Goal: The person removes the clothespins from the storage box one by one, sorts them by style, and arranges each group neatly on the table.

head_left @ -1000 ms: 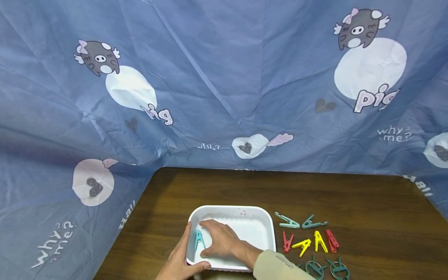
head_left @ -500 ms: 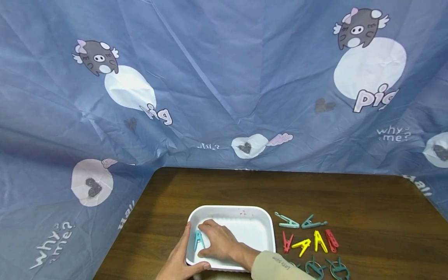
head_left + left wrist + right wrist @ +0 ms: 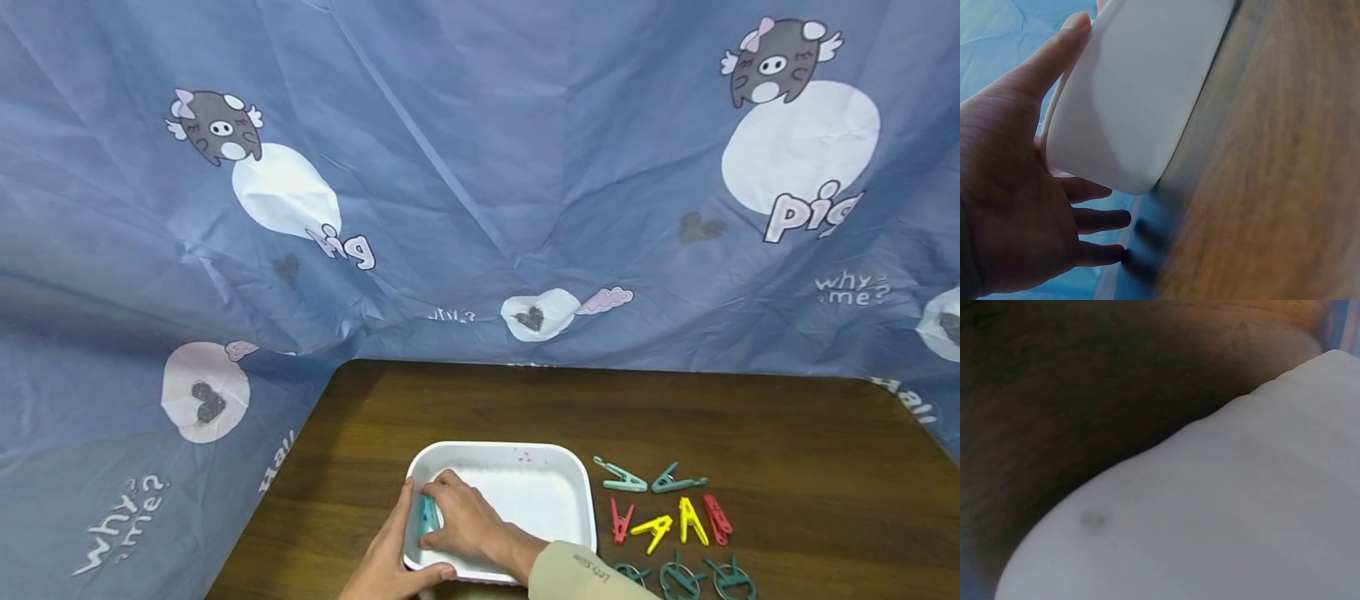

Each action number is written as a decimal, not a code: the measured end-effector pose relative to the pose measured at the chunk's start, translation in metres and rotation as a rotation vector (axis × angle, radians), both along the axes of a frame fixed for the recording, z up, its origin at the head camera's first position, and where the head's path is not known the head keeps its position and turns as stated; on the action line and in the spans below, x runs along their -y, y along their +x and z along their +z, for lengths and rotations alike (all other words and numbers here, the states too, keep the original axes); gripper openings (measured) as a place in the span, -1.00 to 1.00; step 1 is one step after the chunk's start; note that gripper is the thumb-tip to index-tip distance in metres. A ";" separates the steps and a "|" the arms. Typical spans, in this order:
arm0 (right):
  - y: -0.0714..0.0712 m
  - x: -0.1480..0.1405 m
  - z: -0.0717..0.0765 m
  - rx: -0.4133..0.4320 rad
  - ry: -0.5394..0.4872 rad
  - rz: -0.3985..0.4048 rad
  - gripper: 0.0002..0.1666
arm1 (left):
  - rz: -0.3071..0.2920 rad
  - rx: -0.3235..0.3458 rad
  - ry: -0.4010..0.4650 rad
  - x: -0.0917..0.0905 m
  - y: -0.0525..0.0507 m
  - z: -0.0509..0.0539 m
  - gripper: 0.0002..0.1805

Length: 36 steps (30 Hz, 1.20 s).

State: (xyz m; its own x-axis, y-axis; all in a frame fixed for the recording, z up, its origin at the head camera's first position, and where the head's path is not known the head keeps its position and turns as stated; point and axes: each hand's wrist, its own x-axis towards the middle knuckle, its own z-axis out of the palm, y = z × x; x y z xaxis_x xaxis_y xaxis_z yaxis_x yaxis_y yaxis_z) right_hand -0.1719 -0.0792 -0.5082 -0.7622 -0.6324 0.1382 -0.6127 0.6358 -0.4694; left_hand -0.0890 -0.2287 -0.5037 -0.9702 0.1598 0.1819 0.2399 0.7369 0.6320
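Note:
A white rectangular tray (image 3: 528, 500) sits on the table. Inside it, near the left wall, is a teal clothespin (image 3: 429, 515). My right hand (image 3: 468, 521) reaches into the tray and grips this clothespin between thumb and fingers, partly covering it. My left hand (image 3: 390, 554) steadies the tray's near left corner, fingers straight along the left wall and thumb on the front rim. In the left wrist view, that thumb lies at the rim and the other fingers spread past the wall. Only the tray's outer side (image 3: 1210, 506) and dark tabletop fill the right wrist view.
Right of the tray lie two teal clothespins (image 3: 620, 475), a row of red (image 3: 621, 521) and yellow clothespins (image 3: 692, 521), and several dark green clips with rings (image 3: 678, 577). A blue printed cloth (image 3: 450, 208) hangs behind the brown table (image 3: 450, 392).
My right hand has shifted slightly left and its thumb and fingers have come in on the teal clothespin, whose spread legs now look drawn together. My left hand keeps its place.

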 end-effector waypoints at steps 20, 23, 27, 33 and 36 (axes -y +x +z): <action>-0.006 -0.001 0.001 -0.017 -0.052 0.015 -0.32 | 0.048 0.081 0.006 -0.003 -0.003 0.002 0.34; -0.007 -0.002 0.003 -0.030 -0.063 0.017 -0.33 | 0.053 0.068 0.006 -0.003 -0.002 0.001 0.35; -0.009 -0.003 0.005 -0.027 -0.084 0.017 -0.35 | 0.061 0.045 0.004 -0.003 -0.002 -0.002 0.35; -0.011 -0.005 0.009 -0.024 -0.105 0.014 -0.34 | 0.061 0.001 0.000 -0.003 -0.002 -0.004 0.34; -0.013 -0.007 0.011 -0.012 -0.126 0.011 -0.35 | 0.061 -0.005 0.003 -0.002 -0.002 -0.004 0.34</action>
State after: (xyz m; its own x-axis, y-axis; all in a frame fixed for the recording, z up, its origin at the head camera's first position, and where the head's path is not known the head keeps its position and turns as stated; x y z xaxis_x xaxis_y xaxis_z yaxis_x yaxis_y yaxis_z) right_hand -0.1853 -0.0725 -0.4970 -0.7533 -0.6175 0.2263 -0.6252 0.5655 -0.5379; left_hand -0.0908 -0.2263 -0.5073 -0.9772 0.0999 0.1871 0.1978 0.7481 0.6335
